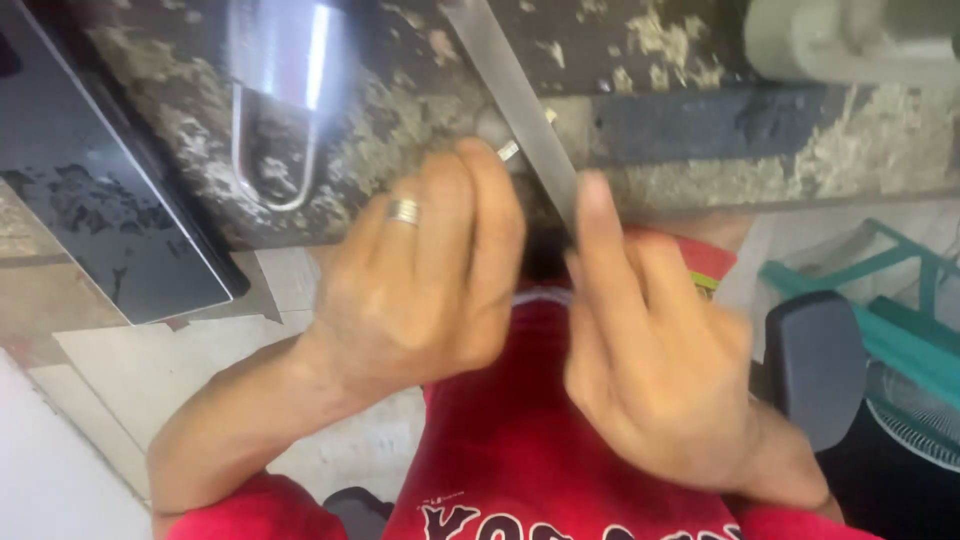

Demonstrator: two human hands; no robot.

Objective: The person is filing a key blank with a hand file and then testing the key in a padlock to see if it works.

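A long flat grey metal bar (515,95) runs from the top of the view down to between my hands. My right hand (650,350) grips its lower, dark end, with the index finger stretched along the blade. My left hand (430,270), which wears a ring, is curled right beside it. Its fingertips pinch a small silvery piece (508,150) against the edge of a worn bench (700,130) with chipped paint. The bar touches that spot. What lies under my fingers is hidden.
A shiny metal cylinder (280,50) with a wire loop sits on the bench at upper left. A dark flat panel (100,200) slants along the left. A grey block (850,35) is at top right. A black chair arm (815,360), a teal frame (900,290) and a fan grille (920,420) stand at right.
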